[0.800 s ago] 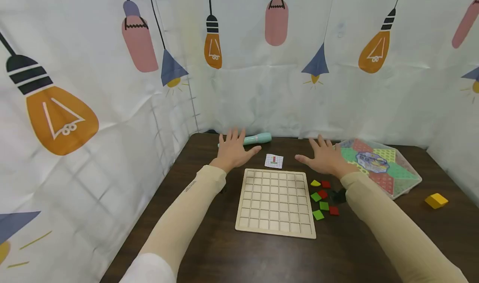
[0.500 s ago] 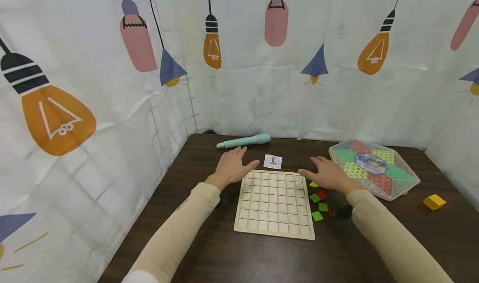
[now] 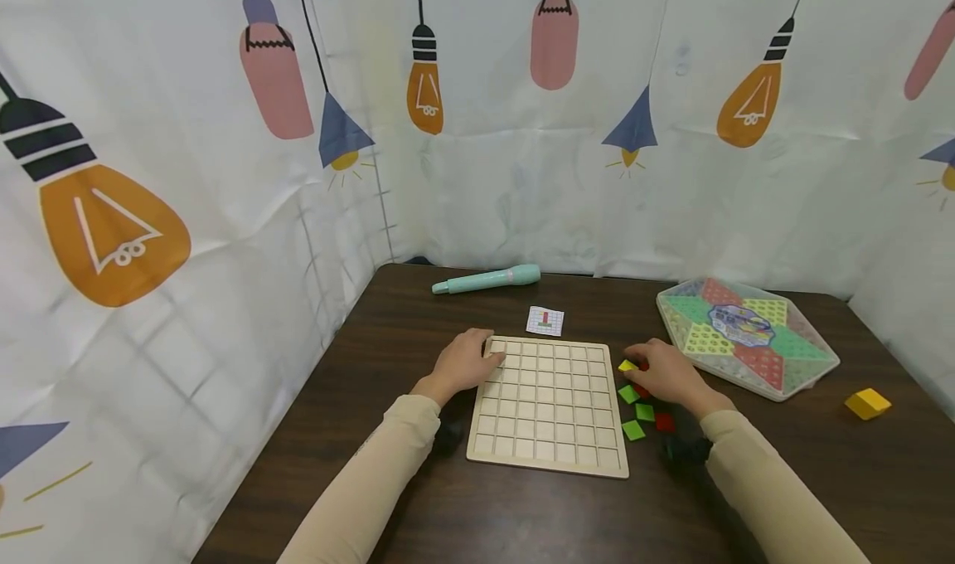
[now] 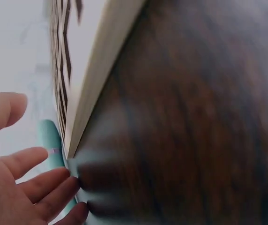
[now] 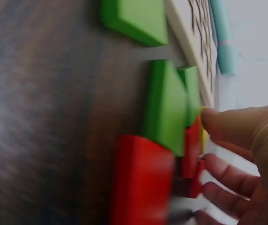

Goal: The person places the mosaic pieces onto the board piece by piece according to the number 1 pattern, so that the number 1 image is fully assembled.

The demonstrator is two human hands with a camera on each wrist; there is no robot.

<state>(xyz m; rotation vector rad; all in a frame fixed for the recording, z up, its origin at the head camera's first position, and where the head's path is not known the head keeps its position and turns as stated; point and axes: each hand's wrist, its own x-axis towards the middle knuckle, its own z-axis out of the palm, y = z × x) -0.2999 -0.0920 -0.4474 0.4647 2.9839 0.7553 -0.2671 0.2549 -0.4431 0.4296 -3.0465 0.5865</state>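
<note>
A pale wooden grid board (image 3: 548,406) lies flat on the dark table. At its far left corner rests my left hand (image 3: 457,365), fingers spread and loosely bent, thumb over the board's edge in the head view. Seen from the left wrist, the fingertips (image 4: 70,185) are low beside the corner. My right hand (image 3: 666,371) is over small coloured tiles right of the board. Its thumb is right at a yellow tile (image 3: 627,366), fingers loosely bent around it. Several green tiles (image 3: 645,413) and red tiles (image 3: 664,422) lie nearby, some partly hidden beneath the hand.
Beyond the board lies a small printed grid card (image 3: 545,321). A mint-green microphone-shaped stick (image 3: 488,280) is at the back edge. At right are a flat hexagonal box (image 3: 783,340) with a star pattern and a yellow block (image 3: 868,403).
Both hands have come down and nearer from above the far table. The left now is at the board's far left corner, the right at the yellow tile. The board stays put.
</note>
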